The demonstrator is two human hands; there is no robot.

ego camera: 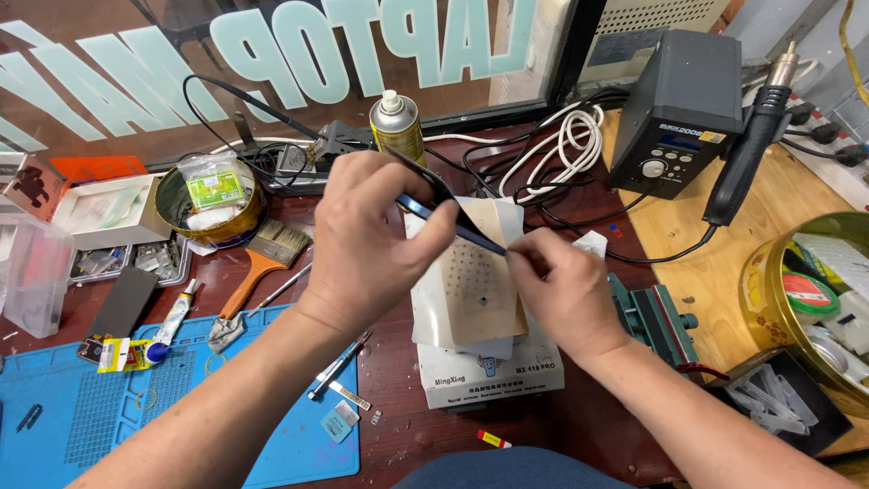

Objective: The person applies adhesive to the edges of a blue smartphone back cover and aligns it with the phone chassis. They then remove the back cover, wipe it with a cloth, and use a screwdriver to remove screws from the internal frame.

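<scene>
A: Where were the hands?
B: Over a perforated heating plate (471, 290), mid-bench. The left hand (371, 244) gripped dark tweezers (453, 217); the right hand (561, 290) pinched their tip.
A: The risk?
B: Probably a slip, scorching fingertips.

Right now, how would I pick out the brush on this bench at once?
Start at the blue mat on the left. Just above its top edge lies the brush, beside the round gold tin. Its orange handle and flat pale bristles set it apart from the metal tools nearby.
</scene>
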